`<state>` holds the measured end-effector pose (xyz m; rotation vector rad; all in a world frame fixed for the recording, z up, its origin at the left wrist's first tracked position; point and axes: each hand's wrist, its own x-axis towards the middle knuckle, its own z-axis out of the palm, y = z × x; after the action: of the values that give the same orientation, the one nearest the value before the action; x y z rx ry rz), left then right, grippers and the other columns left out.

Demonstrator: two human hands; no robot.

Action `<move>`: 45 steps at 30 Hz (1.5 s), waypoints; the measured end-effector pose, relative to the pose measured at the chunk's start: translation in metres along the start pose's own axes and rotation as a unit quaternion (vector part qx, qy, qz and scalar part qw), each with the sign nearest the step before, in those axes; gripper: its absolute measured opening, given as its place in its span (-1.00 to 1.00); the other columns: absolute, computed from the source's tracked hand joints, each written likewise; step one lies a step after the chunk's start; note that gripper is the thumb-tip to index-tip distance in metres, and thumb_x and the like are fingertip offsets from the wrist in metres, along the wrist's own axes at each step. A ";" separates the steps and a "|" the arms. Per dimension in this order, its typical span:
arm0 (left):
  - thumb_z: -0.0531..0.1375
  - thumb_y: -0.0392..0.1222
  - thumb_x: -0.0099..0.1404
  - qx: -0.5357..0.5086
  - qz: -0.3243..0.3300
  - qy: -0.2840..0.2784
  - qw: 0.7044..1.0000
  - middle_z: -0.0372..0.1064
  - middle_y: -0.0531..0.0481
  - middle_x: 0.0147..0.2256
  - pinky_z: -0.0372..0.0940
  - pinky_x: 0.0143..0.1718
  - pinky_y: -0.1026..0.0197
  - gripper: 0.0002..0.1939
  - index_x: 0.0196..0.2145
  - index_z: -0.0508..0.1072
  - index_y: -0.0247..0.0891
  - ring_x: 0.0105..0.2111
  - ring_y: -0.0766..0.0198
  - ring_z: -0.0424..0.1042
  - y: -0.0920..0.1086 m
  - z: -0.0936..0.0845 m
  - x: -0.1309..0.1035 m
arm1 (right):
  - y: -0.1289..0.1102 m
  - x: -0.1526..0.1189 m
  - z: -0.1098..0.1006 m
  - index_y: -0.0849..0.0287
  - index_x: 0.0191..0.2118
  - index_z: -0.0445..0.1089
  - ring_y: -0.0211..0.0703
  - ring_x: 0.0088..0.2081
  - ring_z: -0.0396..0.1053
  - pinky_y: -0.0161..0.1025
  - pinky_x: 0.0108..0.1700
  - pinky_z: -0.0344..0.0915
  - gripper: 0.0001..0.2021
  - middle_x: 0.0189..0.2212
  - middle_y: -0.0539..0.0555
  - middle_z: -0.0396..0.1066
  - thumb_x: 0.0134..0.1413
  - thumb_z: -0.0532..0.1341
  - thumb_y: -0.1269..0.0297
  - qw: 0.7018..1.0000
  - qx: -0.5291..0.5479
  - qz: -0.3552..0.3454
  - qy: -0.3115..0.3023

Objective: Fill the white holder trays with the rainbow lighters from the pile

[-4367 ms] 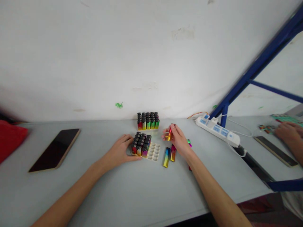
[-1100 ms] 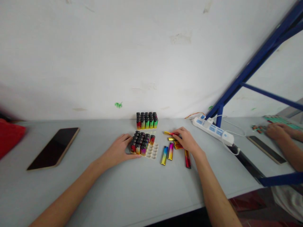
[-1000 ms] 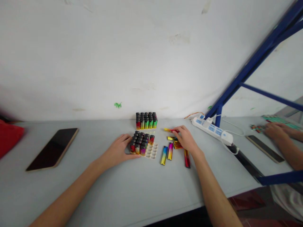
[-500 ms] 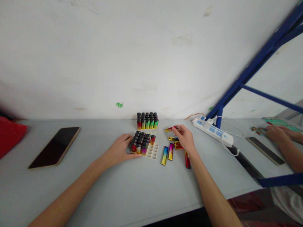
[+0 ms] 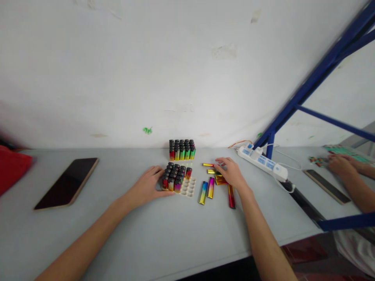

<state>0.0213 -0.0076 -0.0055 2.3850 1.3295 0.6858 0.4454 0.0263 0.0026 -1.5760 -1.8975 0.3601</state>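
The left hand rests flat on the pale grey tabletop, its fingers spread loosely and touching the near-left edge of a white plastic tray with rows of round sockets. Most sockets hold upright rainbow-coloured lighters with black caps; the right-hand rows of the tray stand bare. The hand grips nothing; it only steadies the tray's side.

The right hand lies palm down to the right of the tray, over a small heap of loose metallic lighters. Its fingers are stretched forward and touch a slim gold-and-red lighter lying flat at the far side of the heap; whether they have closed on it cannot be told.

Near the hand lie a blue-to-yellow lighter and a purple-to-gold lighter side by side, and a dark red lighter just beside the wrist.

Behind the tray, against the white wall, stands a second full block of capped lighters. A black smartphone lies well to the left, a white power strip to the right by a blue metal frame. Another person's hand is busy at the far right.
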 end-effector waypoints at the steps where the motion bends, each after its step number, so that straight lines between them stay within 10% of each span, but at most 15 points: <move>1: 0.61 0.45 0.28 -0.002 -0.001 0.000 1.000 0.74 -0.25 0.12 0.60 0.33 -0.30 -0.34 0.05 0.74 -0.12 0.16 -0.31 0.70 0.000 0.000 0.000 | 0.002 0.000 -0.003 0.11 0.05 0.75 0.09 -0.07 0.71 0.10 0.21 0.64 -0.80 0.02 0.24 0.73 0.43 0.47 0.19 1.000 0.002 0.003 0.000; 16: 0.61 0.44 0.25 -0.003 -0.011 0.011 1.000 0.73 -0.23 0.11 0.60 0.34 -0.30 -0.34 0.06 0.75 -0.08 0.14 -0.30 0.70 0.000 0.002 0.000 | 0.022 -0.007 -0.031 0.07 -0.11 0.81 0.14 -0.15 0.71 0.03 0.00 0.64 -0.78 -0.20 0.12 0.78 0.25 0.62 0.07 0.990 0.064 0.017 -0.123; 24: 0.59 0.39 0.31 0.003 -0.003 -0.003 1.000 0.72 -0.24 0.11 0.59 0.35 -0.31 -0.37 0.07 0.74 -0.13 0.17 -0.31 0.69 0.003 -0.002 -0.001 | 0.008 -0.006 -0.027 0.05 -0.09 0.70 0.17 -0.02 0.71 0.18 0.14 0.68 -0.65 -0.07 0.18 0.73 0.29 0.57 -0.12 0.990 0.140 0.006 -0.011; 31: 0.61 0.40 0.30 -0.003 -0.001 0.002 1.000 0.72 -0.22 0.11 0.59 0.35 -0.28 -0.34 0.08 0.74 -0.16 0.16 -0.30 0.69 0.003 -0.001 0.000 | -0.050 0.001 0.010 0.01 -0.07 0.69 0.08 -0.11 0.66 0.07 0.06 0.67 -0.35 -0.17 0.08 0.71 -0.05 0.71 -0.39 0.883 0.453 0.089 0.080; 37: 0.61 0.50 0.25 -0.005 -0.016 -0.003 1.000 0.71 -0.22 0.08 0.60 0.30 -0.23 -0.31 0.00 0.74 -0.13 0.14 -0.30 0.69 0.002 0.000 0.000 | -0.098 -0.013 0.037 -0.05 -0.06 0.54 -0.11 -0.35 0.51 -0.13 -0.16 0.56 -0.31 -0.34 -0.05 0.61 0.06 0.68 -0.49 0.792 0.601 0.108 -0.021; 41: 0.62 0.45 0.28 0.002 -0.015 -0.003 1.000 0.71 -0.21 0.07 0.58 0.30 -0.22 -0.34 0.02 0.74 -0.15 0.13 -0.28 0.68 0.003 0.000 -0.001 | -0.109 -0.022 0.045 -0.09 -0.03 0.43 -0.25 -0.56 0.03 -0.29 -0.48 0.16 -0.30 -0.52 -0.24 0.23 0.17 0.56 -0.58 0.817 0.562 0.103 -0.082; 45: 0.62 0.48 0.26 -0.004 -0.008 0.003 1.000 0.71 -0.20 0.08 0.59 0.29 -0.22 -0.31 0.03 0.75 -0.12 0.12 -0.26 0.69 0.001 0.000 -0.001 | -0.107 -0.024 0.054 -0.05 -0.22 0.37 -0.20 -0.50 0.01 -0.25 -0.48 0.01 -0.32 -0.52 -0.19 0.11 0.30 0.39 -0.63 0.895 0.433 0.087 -0.054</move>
<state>0.0213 -0.0090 -0.0057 2.3647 1.3447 0.6940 0.3302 -0.0126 0.0165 -1.1010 -1.3375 1.2017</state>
